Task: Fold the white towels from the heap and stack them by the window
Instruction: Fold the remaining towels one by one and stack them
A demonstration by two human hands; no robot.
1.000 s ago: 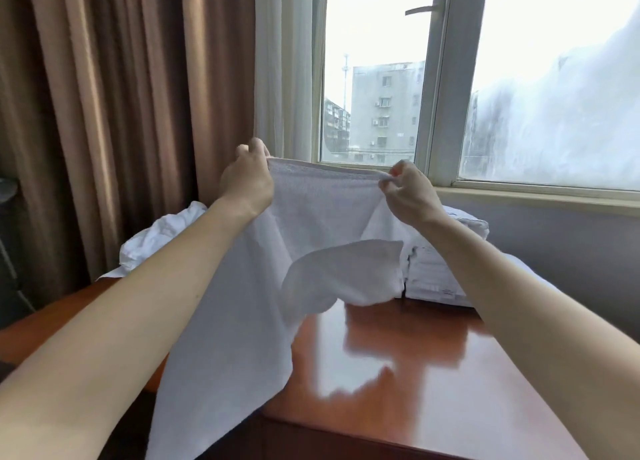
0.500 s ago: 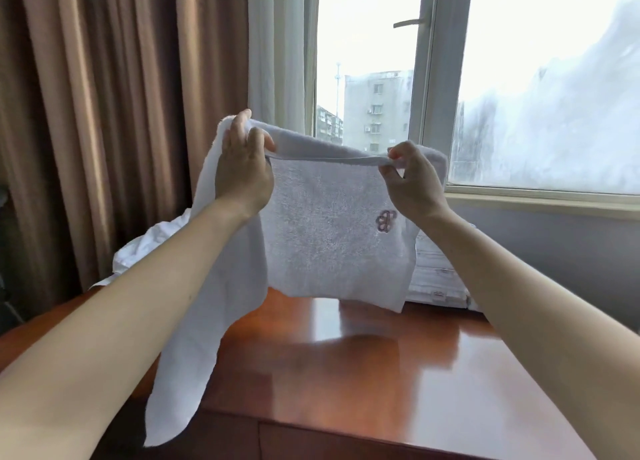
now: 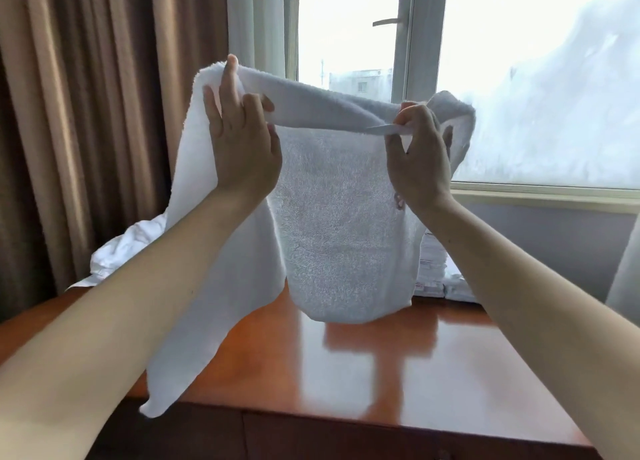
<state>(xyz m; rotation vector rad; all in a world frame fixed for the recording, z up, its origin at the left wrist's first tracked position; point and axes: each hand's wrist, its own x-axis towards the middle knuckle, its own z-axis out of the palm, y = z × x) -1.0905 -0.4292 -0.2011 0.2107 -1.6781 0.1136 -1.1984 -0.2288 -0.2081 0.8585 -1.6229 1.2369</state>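
While left hand (image 3: 242, 144) and right hand (image 3: 417, 158) pinch the towel (image 3: 339, 224), the glossy table (image 3: 381, 373) mirrors the window (image 3: 346, 27).

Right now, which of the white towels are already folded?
The stack at the right, below the window: neat flat layers. The heap at the left by the curtain is crumpled; the towel held by the left hand and right hand hangs loose.

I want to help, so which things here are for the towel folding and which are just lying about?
For the job: white towel, held up by left hand and right hand; towel heap; folded stack; table.
Just there: brown curtain; sheer curtain; window.
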